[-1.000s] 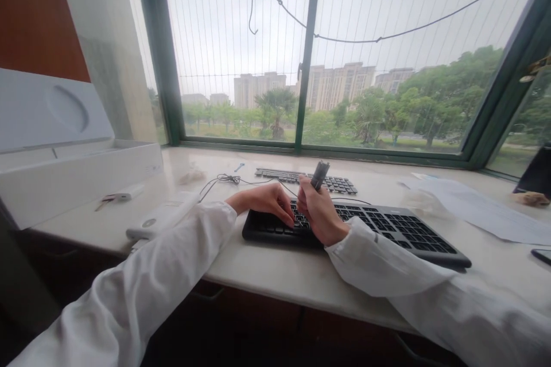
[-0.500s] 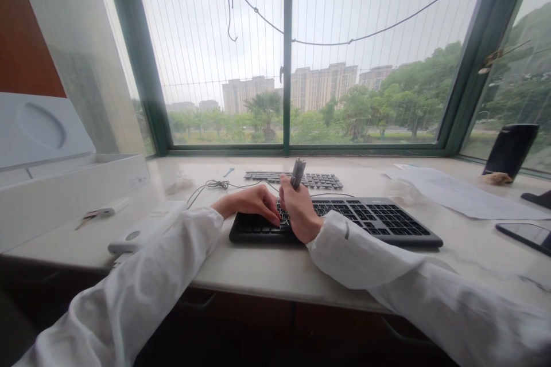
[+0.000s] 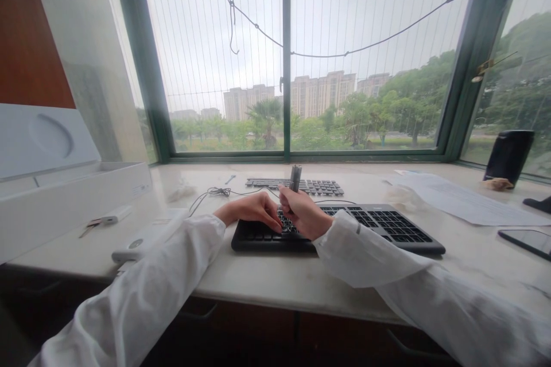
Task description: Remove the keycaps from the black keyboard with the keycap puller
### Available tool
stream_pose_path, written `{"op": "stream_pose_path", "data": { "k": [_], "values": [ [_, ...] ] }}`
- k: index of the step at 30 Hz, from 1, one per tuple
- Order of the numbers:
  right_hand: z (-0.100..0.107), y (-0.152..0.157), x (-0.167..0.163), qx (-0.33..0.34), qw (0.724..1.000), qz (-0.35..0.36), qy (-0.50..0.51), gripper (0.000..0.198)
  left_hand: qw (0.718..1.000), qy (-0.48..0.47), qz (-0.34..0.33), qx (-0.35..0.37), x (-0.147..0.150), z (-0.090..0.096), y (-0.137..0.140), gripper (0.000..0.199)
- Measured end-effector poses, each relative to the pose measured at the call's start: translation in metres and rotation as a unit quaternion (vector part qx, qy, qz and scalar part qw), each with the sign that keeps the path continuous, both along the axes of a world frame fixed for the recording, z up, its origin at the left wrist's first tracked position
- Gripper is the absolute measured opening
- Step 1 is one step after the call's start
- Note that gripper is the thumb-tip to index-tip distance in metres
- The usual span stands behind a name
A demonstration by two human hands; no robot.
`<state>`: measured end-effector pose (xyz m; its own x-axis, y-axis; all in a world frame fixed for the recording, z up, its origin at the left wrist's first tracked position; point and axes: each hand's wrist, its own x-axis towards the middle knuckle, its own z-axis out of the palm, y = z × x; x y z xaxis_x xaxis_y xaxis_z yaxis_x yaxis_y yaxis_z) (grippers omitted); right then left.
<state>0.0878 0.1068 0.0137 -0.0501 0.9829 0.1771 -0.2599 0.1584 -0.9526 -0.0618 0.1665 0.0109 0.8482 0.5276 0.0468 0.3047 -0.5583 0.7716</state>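
In the head view, the right hand point(image 3: 305, 212) is clenched round an upright dark tool point(image 3: 295, 178), its lower end hidden; if it slips, it could scratch the keyboard point(image 3: 400, 226) or jab the left hand point(image 3: 258, 209) close by. The left fingers bend down onto the keyboard's left part; whether they pinch anything, I cannot tell. A careless push to the far side might scatter the dark keys point(image 3: 325, 187) set in rows there. The keyboard lies near on the pale counter point(image 3: 258, 275), long, black and low, its right part a grid of light-edged squares.
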Motion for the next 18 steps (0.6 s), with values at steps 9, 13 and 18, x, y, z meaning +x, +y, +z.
{"op": "stream_pose_path", "data": {
  "k": [9,13,18],
  "values": [
    [0.0088,-0.0041,0.0028,-0.085,0.995,0.037,0.024,0.033,1.000,0.004,-0.005,0.011,-0.0009,-0.0032,0.0051,0.025],
    [0.0093,-0.0043,0.0060,-0.095,0.994,0.049,0.012,0.034,1.000,0.004,-0.002,0.013,-0.0012,-0.0039,0.0056,0.026],
    [0.0096,-0.0087,0.0032,-0.089,0.995,0.036,0.026,0.035,1.000,-0.002,-0.004,0.002,-0.0012,-0.0024,0.0031,0.024]
  ]
}}
